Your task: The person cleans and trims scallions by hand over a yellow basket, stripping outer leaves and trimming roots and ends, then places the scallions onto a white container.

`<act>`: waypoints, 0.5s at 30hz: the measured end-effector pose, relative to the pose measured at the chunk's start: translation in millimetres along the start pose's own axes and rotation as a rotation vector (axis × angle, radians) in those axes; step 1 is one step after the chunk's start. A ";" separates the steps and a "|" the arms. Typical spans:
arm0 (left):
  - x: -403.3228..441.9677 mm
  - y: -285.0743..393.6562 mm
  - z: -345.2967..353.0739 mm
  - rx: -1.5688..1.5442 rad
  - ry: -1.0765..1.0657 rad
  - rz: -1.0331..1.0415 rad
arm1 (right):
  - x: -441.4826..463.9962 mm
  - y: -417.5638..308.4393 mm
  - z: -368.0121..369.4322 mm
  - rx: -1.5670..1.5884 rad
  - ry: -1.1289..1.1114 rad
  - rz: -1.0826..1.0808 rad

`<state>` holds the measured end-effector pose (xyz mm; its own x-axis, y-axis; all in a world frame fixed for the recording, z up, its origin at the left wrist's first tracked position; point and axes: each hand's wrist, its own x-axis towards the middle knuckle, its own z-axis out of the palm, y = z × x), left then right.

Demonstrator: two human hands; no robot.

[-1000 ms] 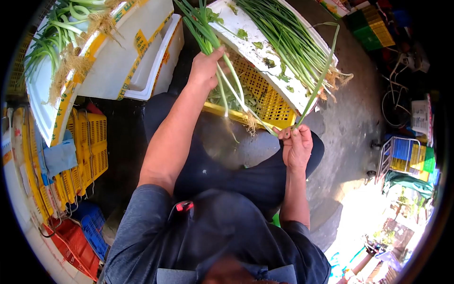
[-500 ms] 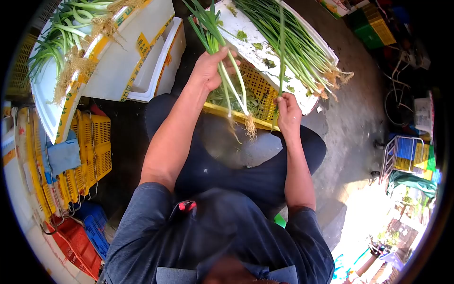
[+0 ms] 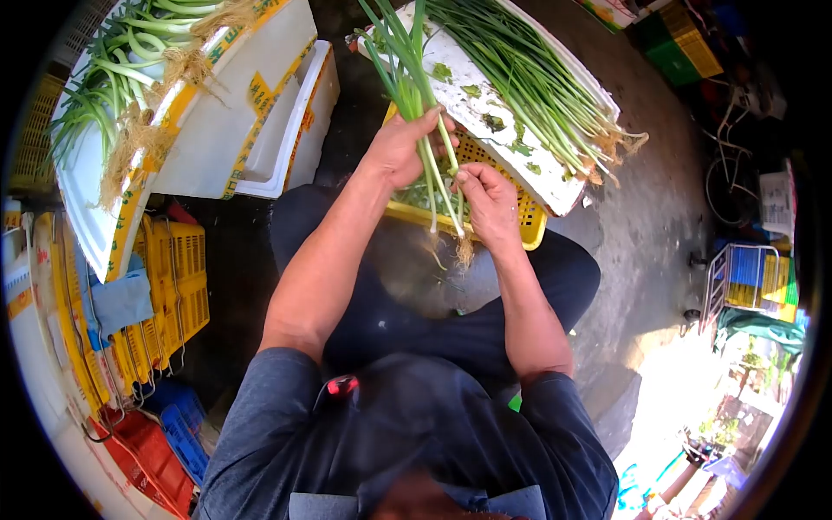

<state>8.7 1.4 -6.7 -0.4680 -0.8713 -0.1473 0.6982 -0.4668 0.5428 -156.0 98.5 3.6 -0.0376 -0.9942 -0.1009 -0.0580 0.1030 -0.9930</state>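
My left hand (image 3: 400, 149) is closed round a few spring onions (image 3: 414, 74). Their green leaves point up and away, and their white stalks and stringy roots hang below the fist. Close beside it, my right hand (image 3: 490, 204) pinches one of these stalks with thumb and forefinger, a little above the roots. Whether a loose strip of leaf lies within that pinch is hidden. Under both hands stands a yellow plastic basket (image 3: 535, 227) with green trimmings inside, partly covered by my hands and the stalks.
Beyond the basket, a white foam board (image 3: 559, 201) carries a pile of spring onions (image 3: 529, 82) and leaf scraps. More rooted spring onions (image 3: 130, 69) lie on a foam box (image 3: 195, 143) at the left. Yellow crates (image 3: 178, 277) and a red crate (image 3: 147, 455) stand lower left.
My right hand has moved left from beside the bunch, where it held a long green leaf strip, to a stalk in the bunch. My left hand has shifted slightly down and right.
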 end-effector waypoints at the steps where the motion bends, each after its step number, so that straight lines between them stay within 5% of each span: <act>1: -1.3 -0.7 -2.2 -0.015 -0.026 -0.002 | -0.7 3.5 -0.2 0.036 -0.006 0.027; 11: 0.4 -6.9 3.1 0.049 -0.045 -0.028 | -10.9 6.8 3.4 0.302 0.075 0.151; 15: -0.7 -7.9 5.4 0.116 0.011 -0.016 | -10.2 -0.1 7.0 0.139 0.079 0.090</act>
<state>0.6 6.5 -6.4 -0.4722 -0.8657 -0.1661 0.6226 -0.4609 0.6325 -148.7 108.4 4.3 -0.1152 -0.9750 -0.1900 0.0876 0.1805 -0.9797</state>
